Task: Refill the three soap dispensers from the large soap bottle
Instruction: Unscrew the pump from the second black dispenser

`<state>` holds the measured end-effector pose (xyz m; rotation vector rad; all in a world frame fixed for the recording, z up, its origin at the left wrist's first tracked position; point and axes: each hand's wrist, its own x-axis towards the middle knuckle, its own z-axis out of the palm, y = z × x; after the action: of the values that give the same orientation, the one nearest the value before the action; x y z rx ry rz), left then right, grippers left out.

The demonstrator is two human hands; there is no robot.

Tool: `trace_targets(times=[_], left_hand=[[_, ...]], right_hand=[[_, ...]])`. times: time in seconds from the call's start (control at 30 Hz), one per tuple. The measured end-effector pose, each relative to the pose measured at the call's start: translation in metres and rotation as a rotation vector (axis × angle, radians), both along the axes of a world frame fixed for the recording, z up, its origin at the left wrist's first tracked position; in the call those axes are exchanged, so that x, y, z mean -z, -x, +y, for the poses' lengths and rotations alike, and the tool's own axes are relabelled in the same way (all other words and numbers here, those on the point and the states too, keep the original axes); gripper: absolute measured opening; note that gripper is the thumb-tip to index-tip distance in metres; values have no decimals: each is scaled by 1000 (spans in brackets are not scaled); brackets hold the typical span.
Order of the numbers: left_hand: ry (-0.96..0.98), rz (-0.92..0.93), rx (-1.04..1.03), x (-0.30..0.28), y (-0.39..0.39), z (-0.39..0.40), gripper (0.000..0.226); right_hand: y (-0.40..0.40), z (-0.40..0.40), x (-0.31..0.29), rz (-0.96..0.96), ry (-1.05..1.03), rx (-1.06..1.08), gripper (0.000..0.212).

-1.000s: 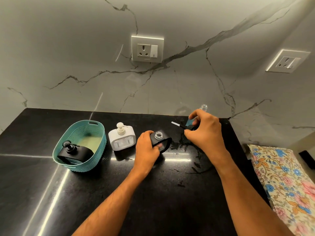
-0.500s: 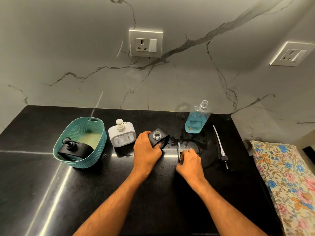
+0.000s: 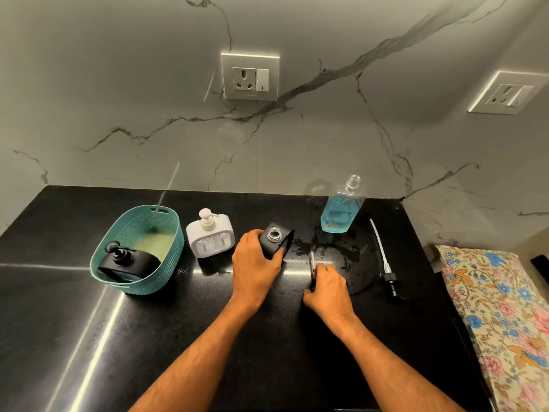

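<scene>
My left hand (image 3: pixel 255 263) grips a black dispenser (image 3: pixel 277 240) with an open clear neck, standing on the black counter (image 3: pixel 178 337). My right hand (image 3: pixel 328 285) rests on the counter just right of it, fingers closed on a small pump head with a thin tube (image 3: pixel 312 263). The large clear bottle (image 3: pixel 341 209), uncapped and about half full of blue soap, stands behind at the wall. Its long pump (image 3: pixel 384 263) lies flat to the right. A white dispenser (image 3: pixel 211 236) with its pump on stands left of my left hand. Another black dispenser (image 3: pixel 127 261) sits in the teal basket (image 3: pixel 169 233).
Wet splashes (image 3: pixel 335 251) mark the counter between the black dispenser and the large bottle. A floral cloth (image 3: pixel 502 316) lies beyond the counter's right edge. Wall sockets (image 3: pixel 250 76) sit above on the marble backsplash.
My right hand has drawn back from the large bottle towards me and set down on the counter with the small pump head. The left hand has kept hold of the black dispenser.
</scene>
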<state>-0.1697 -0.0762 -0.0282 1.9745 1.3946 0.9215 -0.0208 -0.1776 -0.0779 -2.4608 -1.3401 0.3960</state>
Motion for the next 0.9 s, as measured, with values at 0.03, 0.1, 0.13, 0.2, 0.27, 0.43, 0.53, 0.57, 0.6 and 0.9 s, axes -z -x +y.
trace_targets(times=[0.03, 0.1, 0.13, 0.2, 0.27, 0.43, 0.53, 0.57, 0.6, 0.9], left_hand=[[-1, -1, 0, 0, -1, 0, 45], [-2, -5, -2, -1, -2, 0, 45], [-1, -6, -3, -1, -2, 0, 45], [-1, -7, -9, -1, -4, 0, 46], [-3, -11, -16, -1, -5, -1, 46], [-12, -25, -18, -4, -9, -2, 46], [-19, -37, -27, -6, -13, 0, 46], [-20, -41, -30, -8, -15, 1, 46], [-20, -44, -31, -9, -16, 2, 46], [-38, -62, -39, -22, -43, 19, 45]], right_hand=[[-1, 0, 0, 2, -3, 2, 38], [-3, 0, 0, 10, -12, 7, 39], [-4, 1, -1, 14, -15, 8, 39], [-5, 2, -1, 12, -16, 7, 41], [-7, 3, -1, 4, -21, 5, 41], [-17, 8, -8, -20, -110, 24, 42], [-28, 14, -14, -5, -270, 40, 34], [-33, 17, -17, 4, -330, 46, 33], [-39, 20, -21, 25, -391, 58, 32], [-119, 50, -46, 215, -771, 312, 61]])
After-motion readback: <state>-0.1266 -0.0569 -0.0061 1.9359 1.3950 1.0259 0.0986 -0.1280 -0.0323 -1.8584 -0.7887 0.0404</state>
